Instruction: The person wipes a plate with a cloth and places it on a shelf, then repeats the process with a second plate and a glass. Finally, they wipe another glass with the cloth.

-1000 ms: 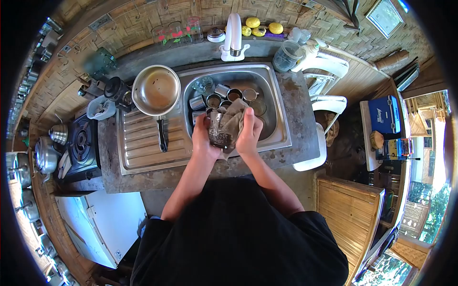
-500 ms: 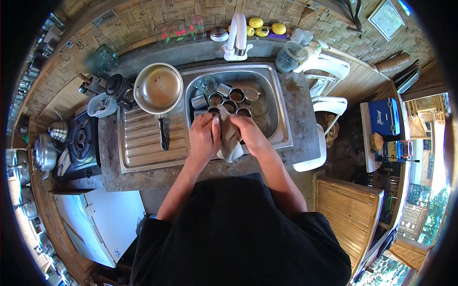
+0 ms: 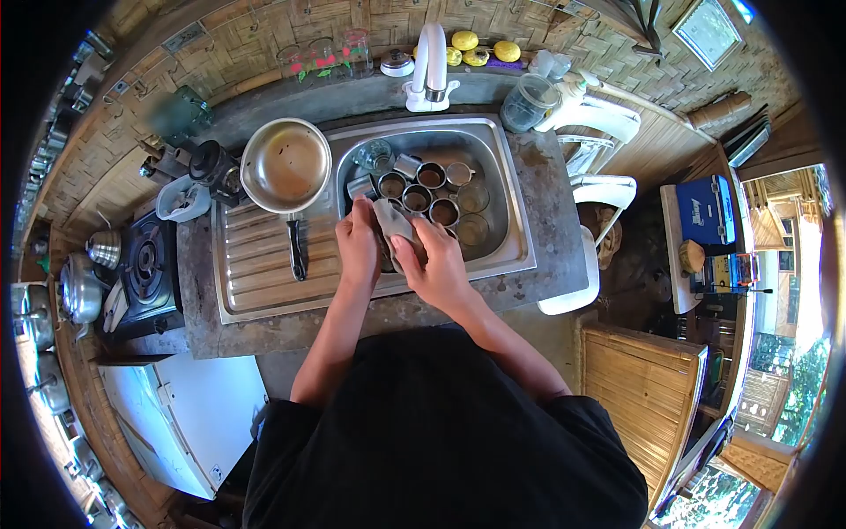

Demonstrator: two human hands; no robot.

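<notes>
My left hand (image 3: 357,245) and my right hand (image 3: 434,264) are close together over the near left part of the sink (image 3: 509,189). Between them is a limp grey-brown cloth (image 3: 392,220), bunched up. The right hand's fingers and thumb pinch its right side, while the left hand is closed at its left edge. Just beyond, several metal cups (image 3: 431,175) stand in the sink, some with brown liquid or residue inside. Clear glasses (image 3: 474,231) stand at the right, and another glass (image 3: 377,155) is in the far left corner.
A metal frying pan (image 3: 286,167) with a black handle rests on the ridged drainboard (image 3: 256,264). Behind the sink are a white faucet (image 3: 431,66), yellow fruits (image 3: 464,40) and a clear jar (image 3: 529,104). A gas stove (image 3: 148,256) is at left, white chairs (image 3: 604,189) at right.
The cloth has shifted left and up, folded more tightly between my hands. My right hand has moved left and toward me, its fingers now bent around the cloth. The view has shifted slightly.
</notes>
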